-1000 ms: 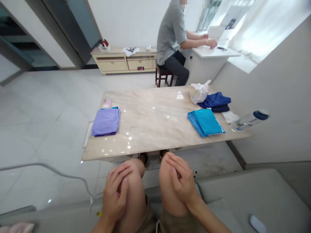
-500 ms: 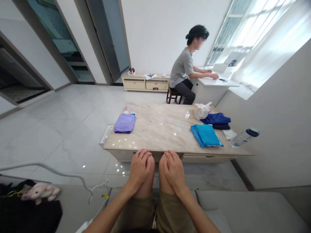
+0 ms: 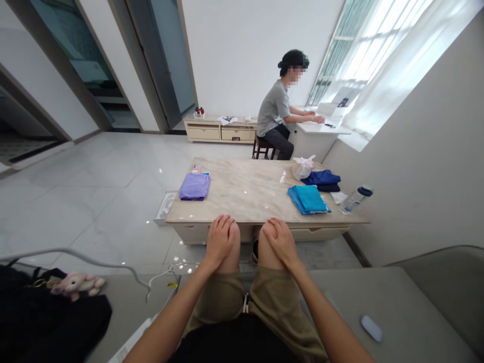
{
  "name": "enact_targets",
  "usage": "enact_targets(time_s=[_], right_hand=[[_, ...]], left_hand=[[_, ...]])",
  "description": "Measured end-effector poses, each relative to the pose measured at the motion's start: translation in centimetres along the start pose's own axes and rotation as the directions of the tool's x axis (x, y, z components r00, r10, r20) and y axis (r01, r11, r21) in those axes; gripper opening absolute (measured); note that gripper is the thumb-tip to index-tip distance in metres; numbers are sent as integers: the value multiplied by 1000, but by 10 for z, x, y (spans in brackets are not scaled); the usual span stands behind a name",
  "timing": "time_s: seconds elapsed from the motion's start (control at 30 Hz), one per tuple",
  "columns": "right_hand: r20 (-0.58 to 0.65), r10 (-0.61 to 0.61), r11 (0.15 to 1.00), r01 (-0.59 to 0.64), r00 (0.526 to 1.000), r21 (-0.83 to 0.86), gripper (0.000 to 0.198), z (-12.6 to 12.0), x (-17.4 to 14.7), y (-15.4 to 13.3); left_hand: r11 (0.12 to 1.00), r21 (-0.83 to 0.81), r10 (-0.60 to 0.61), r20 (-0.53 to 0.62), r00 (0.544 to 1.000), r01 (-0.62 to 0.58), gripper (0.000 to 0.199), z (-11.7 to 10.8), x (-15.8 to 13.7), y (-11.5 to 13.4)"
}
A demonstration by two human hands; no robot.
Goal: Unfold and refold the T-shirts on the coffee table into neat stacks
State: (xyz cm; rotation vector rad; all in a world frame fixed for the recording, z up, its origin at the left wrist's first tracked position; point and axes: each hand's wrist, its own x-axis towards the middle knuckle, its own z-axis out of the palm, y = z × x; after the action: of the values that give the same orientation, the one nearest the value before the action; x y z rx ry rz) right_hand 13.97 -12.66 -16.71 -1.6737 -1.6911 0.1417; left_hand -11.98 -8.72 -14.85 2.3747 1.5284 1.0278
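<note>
My left hand rests over my left knee, and my right hand lies on my right knee. Both have their fingers draped loosely over the kneecaps, with no object in them. Just beyond the knees is a marble-topped coffee table. On its left part lies a folded purple cloth on top of darker fabric. Toward the right sits a folded bright blue cloth, with dark blue fabric behind it. A white plastic bag and a clear water bottle with a dark lid stand nearby.
A person in a grey shirt sits on a stool at a white desk. Beside me on the sofa are a pale oval object, a pink plush toy on a black bag, and a white cable.
My knees have moved a little apart, each hand staying on its knee. The view has shifted, bringing more of the sofa and the pale oval object into sight.
</note>
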Motion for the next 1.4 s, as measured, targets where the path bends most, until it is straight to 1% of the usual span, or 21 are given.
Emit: enact_targets(time_s=[0.1, 0.23, 0.33, 0.4, 0.47, 0.53, 0.6, 0.67, 0.73, 0.8, 0.87, 0.93, 1.0, 1.03, 1.07, 1.1, 1.17, 1.2, 1.27, 1.33, 1.4], right_hand=[[-46, -36, 999, 36, 998, -6, 54, -1, -5, 5], [-79, -23, 1000, 24, 997, 0, 51, 7, -8, 0], [-49, -21, 1000, 21, 999, 8, 47, 12, -7, -7], [-23, -17, 1000, 16, 1000, -22, 43, 12, -1, -13], [54, -30, 997, 34, 998, -75, 30, 9, 15, -23], [186, -76, 989, 98, 980, -112, 21, 7, 44, -40], [307, -140, 978, 180, 941, -106, 24, 9, 86, -64], [357, -193, 970, 233, 914, -72, 25, 16, 135, -92], [387, -240, 959, 278, 891, -46, 29, 29, 184, -112], [431, -241, 954, 293, 870, -57, 32, 44, 224, -116], [493, -148, 961, 242, 857, -134, 34, 56, 249, -102], [556, 25, 952, 150, 831, -268, 34, 62, 256, -79], [605, 173, 928, 78, 777, -365, 33, 62, 251, -55], [627, 212, 924, 56, 750, -379, 33, 60, 245, -46], [645, 229, 927, 39, 729, -374, 34, 58, 240, -38], [656, 231, 934, 25, 719, -356, 35, 55, 235, -31], [652, 216, 947, 7, 727, -322, 35, 50, 227, -22], [641, 208, 950, 5, 739, -313, 34, 48, 226, -18], [610, 201, 950, -1, 767, -312, 32, 45, 225, -13], [570, 211, 945, -17, 794, -325, 31, 44, 226, -10], [548, 210, 945, -25, 809, -326, 29, 45, 227, -10]], left_hand=[[1000, -12, -16, -7, 1000, 16, 39, -1, -1, -3], [999, -12, -43, 6, 999, 43, 40, -2, -3, -7], [998, -1, -58, 12, 998, 58, 39, -4, -5, -10], [998, 3, -62, 12, 998, 62, 39, -6, -6, -13], [998, 0, -62, 7, 998, 62, 39, -8, -5, -17], [998, -9, -59, -4, 998, 59, 38, -9, -4, -21], [998, -17, -57, -11, 998, 56, 37, -10, -1, -25], [998, -23, -62, -11, 998, 62, 36, -11, 2, -26], [997, -25, -77, -5, 997, 77, 36, -13, 1, -26], [997, -33, -76, 16, 997, 77, 38, -16, -3, -28], [995, -57, -74, 71, 995, 78, 42, -19, -6, -37], [985, -106, -122, 121, 985, 135, 41, -19, -1, -58], [959, -131, -237, 132, 963, 253, 36, -12, 20, -89], [944, -117, -294, 120, 948, 308, 35, -6, 37, -108], [932, -57, -349, 118, 930, 357, 37, 3, 59, -128], [926, 32, -376, 114, 920, 375, 41, 13, 83, -149], [887, 232, -430, 99, 897, 400, 51, 37, 134, -187], [840, 327, -478, 70, 876, 432, 58, 49, 158, -204], [756, 440, -568, 73, 820, 485, 74, 73, 195, -233], [708, 493, -627, 109, 772, 506, 85, 92, 215, -253], [694, 502, -646, 118, 754, 516, 85, 103, 220, -266]])
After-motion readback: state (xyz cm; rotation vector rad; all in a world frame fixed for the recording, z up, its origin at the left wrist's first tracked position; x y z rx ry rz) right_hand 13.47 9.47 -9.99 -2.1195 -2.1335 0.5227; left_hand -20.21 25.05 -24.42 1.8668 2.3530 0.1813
